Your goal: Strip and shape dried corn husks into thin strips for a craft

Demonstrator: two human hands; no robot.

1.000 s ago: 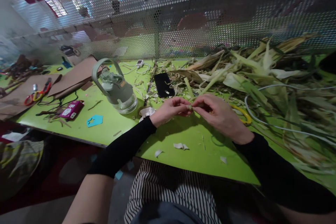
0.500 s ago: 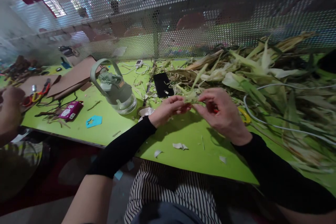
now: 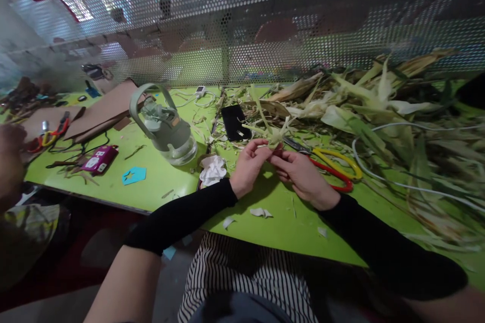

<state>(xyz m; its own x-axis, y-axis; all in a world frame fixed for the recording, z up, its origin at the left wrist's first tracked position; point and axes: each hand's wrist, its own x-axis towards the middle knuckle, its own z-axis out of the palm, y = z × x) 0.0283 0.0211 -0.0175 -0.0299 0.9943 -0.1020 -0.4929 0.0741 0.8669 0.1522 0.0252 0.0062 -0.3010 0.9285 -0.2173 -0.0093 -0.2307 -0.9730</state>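
Pale green corn husk strips [image 3: 276, 134], gathered into a small spiky piece, stick up from between my fingertips. My left hand [image 3: 250, 165] pinches the base of this piece from the left. From the right, my right hand [image 3: 303, 175] closes its thumb and fingers on the same base, so the two hands meet there; the exact grip is partly hidden by the fingers. Just beyond my right hand lie scissors [image 3: 335, 164] with one yellow and one red handle loop. A crumpled white tissue [image 3: 212, 169] rests left of my left hand.
A heap of corn husks [image 3: 379, 106] fills the right side, crossed by a white cable [image 3: 397, 179]. A dark phone [image 3: 235, 122], a green water bottle [image 3: 166, 131], a purple box [image 3: 100, 159] and brown paper [image 3: 102, 108] lie leftward. Another person's hand [image 3: 10, 161] is at the far left.
My right hand has moved left and in toward my left hand, uncovering the scissors. The husk piece has turned, its strips now pointing up and away. Another person's hand has appeared at left.
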